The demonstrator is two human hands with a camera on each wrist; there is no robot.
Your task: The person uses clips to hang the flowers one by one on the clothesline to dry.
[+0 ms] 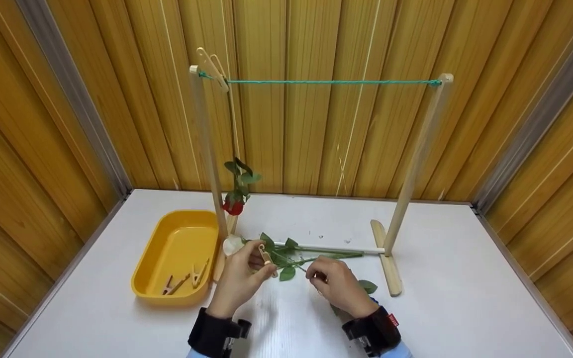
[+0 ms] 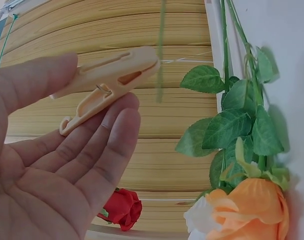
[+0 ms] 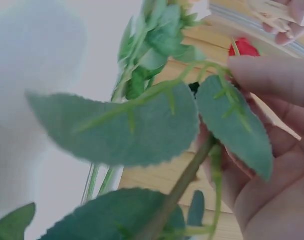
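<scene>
My left hand (image 1: pixel 246 278) pinches a light wooden-coloured clothespin (image 2: pixel 109 85) between thumb and fingers, its nose pointing toward a thin blurred green stem in the left wrist view. My right hand (image 1: pixel 338 286) holds a flower stem (image 3: pixel 184 182) with serrated leaves (image 3: pixel 127 125) around the fingers; its bloom is hidden. Behind the hands, a white rose (image 1: pixel 233 244) and an orange rose (image 2: pixel 251 210) lie on the table with their green stems stretching right. A red rose (image 1: pixel 234 206) hangs head down at the left, its stem gripped by another clothespin (image 1: pixel 215 70) on the cord.
A teal cord (image 1: pixel 326 81) runs between two wooden posts, the left (image 1: pixel 206 144) and right (image 1: pixel 418 159). The right post stands on a flat wooden foot (image 1: pixel 388 266). At the left is a yellow tray (image 1: pixel 167 233) with clothespins (image 1: pixel 198 273) inside. Wood-patterned walls enclose the white table (image 1: pixel 445 298).
</scene>
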